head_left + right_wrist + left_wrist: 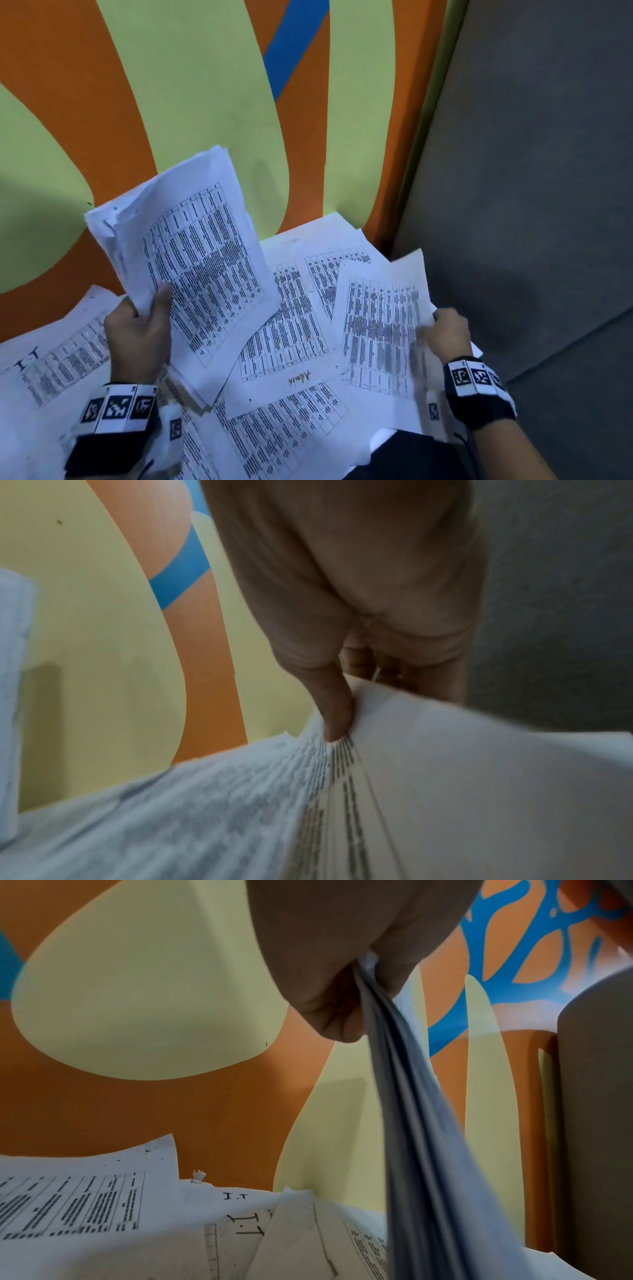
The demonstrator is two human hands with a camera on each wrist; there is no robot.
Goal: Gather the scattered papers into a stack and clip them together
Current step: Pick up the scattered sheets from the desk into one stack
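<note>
Wrist bands sit closest to the head cam, w/ loose sheets [284,346] spread just beyond them on the surface [212,102], overlapping each other.

Step in hand: gathering, judged about midway. Left hand [138,337] grips a collected bundle [191,260] by its lower edge, thumb on top & fingers curled under; bundle is lifted off the surface & tilted up, pages fanned unevenly at the far corner. Left wrist cam shows the bundle edge-on, layers sagging from the pinch. Right hand [445,330] pinches a single sheet [380,322] at its right edge, thumb on the printed face, sheet raised & blurred.

Next move, prob: bring the single sheet over to the bundle & lay it on, then go for more loose sheets. Needs the left grip slackened a bit w/o letting pages slide. Squaring up needed before any clipping; no clip visible in any view.

Edges & room: grey wall or panel [531,171] close on the right, just beside the right hand, so little room that side. Open surface ahead & to the left is good for tapping edges square. Near edge hidden under paper; a dark shape [404,452] low in the head view, can't tell what.
</note>
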